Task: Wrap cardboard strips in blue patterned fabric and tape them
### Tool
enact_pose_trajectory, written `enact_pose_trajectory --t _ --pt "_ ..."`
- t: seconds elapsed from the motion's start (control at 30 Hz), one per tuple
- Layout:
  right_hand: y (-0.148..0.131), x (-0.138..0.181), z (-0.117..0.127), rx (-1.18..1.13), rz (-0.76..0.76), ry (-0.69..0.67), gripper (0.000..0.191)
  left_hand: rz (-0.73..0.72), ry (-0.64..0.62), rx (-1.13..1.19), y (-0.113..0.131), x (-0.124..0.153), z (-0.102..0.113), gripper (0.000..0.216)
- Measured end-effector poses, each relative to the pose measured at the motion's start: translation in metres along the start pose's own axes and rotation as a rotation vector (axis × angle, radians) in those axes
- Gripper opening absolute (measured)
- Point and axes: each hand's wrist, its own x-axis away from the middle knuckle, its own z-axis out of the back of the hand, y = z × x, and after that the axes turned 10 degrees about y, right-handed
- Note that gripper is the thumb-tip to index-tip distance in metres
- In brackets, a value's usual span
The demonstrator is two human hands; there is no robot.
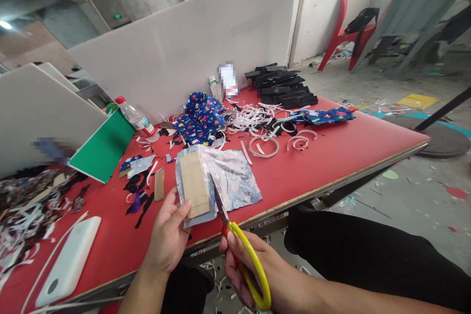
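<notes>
My left hand [172,228] pinches the lower left edge of a brown cardboard rectangle [195,181] together with the pale blue printed fabric [235,176] beneath it. The thumb presses on top of the card. In my right hand [253,265] is a pair of scissors [253,260] with yellow and red handles, my fingers wrapped round them. Their blades point away from me and lie at the fabric, just right of the card's edge. Whether the blades are apart cannot be made out.
Beyond the fabric lie white strip scraps [250,120], dark blue patterned cloth [202,117] and a black stack [281,86]. A bottle [138,120] stands by a green board [105,147]. At left rests a white power bank [69,260] with a cable. The red table's front edge [353,171] is near.
</notes>
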Motion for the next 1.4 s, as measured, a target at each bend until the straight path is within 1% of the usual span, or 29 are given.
enact_pose_trajectory --t 0.13,0.3,0.43,0.53,0.7,0.83,0.93,1.07,1.27,1.4 --pt "0.002 0.000 0.003 -0.025 0.006 -0.026 0.084 0.017 -0.007 -0.001 0.001 0.002 0.000 0.062" --pt "-0.006 0.001 0.004 -0.032 0.043 -0.048 0.086 0.018 0.020 -0.014 0.002 0.005 -0.001 0.058" --pt "-0.012 0.002 0.002 -0.018 0.070 -0.041 0.083 0.019 0.023 -0.023 0.002 0.007 -0.003 0.053" --pt "-0.010 0.001 0.002 0.002 0.082 -0.058 0.078 0.028 0.023 -0.024 0.003 0.009 -0.005 0.052" --pt "-0.005 -0.003 0.004 -0.079 0.088 -0.066 0.077 0.029 0.027 -0.039 0.002 0.012 -0.004 0.057" --pt "-0.011 -0.003 0.004 -0.071 0.127 -0.072 0.076 0.057 0.051 -0.068 0.002 0.014 -0.002 0.068" --pt "-0.017 0.000 0.004 -0.031 0.144 -0.060 0.078 0.076 0.049 -0.089 0.003 0.015 -0.001 0.067" --pt "-0.016 0.000 0.004 -0.019 0.159 -0.069 0.075 0.047 0.060 -0.089 0.003 0.017 -0.003 0.067" --pt "-0.007 -0.004 0.004 -0.159 0.168 -0.087 0.074 0.067 0.044 -0.091 0.000 0.019 -0.006 0.071" --pt "-0.008 -0.006 0.005 -0.171 0.188 -0.104 0.071 0.064 0.035 -0.084 0.000 0.019 -0.006 0.076"
